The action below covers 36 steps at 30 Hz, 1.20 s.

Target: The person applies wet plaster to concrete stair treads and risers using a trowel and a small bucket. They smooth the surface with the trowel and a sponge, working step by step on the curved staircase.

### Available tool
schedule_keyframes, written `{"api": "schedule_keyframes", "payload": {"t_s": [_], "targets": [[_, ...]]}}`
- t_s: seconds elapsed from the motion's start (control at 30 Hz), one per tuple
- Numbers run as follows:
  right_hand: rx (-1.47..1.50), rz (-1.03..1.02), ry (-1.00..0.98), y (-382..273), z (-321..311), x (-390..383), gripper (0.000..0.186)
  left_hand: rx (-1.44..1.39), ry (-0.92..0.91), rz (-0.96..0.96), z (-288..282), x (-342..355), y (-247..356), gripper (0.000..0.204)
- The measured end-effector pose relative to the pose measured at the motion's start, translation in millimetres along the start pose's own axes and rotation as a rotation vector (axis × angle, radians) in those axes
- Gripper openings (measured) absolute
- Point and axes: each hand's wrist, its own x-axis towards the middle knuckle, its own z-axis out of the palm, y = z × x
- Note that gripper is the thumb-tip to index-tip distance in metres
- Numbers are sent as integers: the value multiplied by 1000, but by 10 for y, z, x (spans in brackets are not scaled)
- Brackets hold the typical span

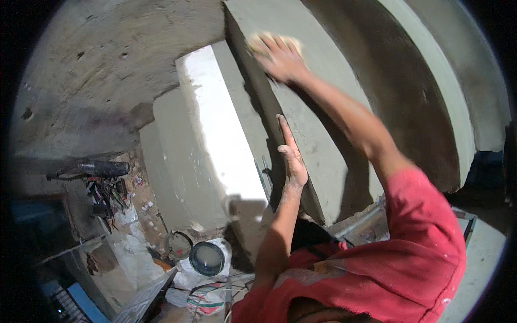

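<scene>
On grey step (315, 167), R hand (279, 60) grasping ylw sponge (295, 44); L hand (294, 162) released.

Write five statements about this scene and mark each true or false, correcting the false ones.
1. The right hand has a pale yellow pad under it. True.
2. The left hand is clenched around a trowel. False: the left hand is extended at the edge of a grey step, with no tool visible in it.
3. The person's shirt is red. True.
4. The round black bucket stands on the brightly lit step. False: the bucket is at lower left, off the steps.
5. The brightly lit step lies left of the left hand. True.
</scene>
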Motion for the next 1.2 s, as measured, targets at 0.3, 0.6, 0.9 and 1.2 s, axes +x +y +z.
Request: {"api": "schedule_keyframes", "payload": {"t_s": [0.3, 0.6, 0.9, 1.2], "targets": [[175, 56, 74, 144, 248, 1816, 55, 83, 35, -118, 31, 21, 139, 116], [-5, -112, -29, -72, -120, -306, 58, -36, -4, -20, -40, -28, -68, 100], [87, 54, -384, -917, -1757, -4041, 74, -144, 94, 13, 54, -831, -215, 101], [-352, -563, -517, -1118, -1573, -3174, 64, -1137, 280, -217, 40, -1443, -425, 96]]}}
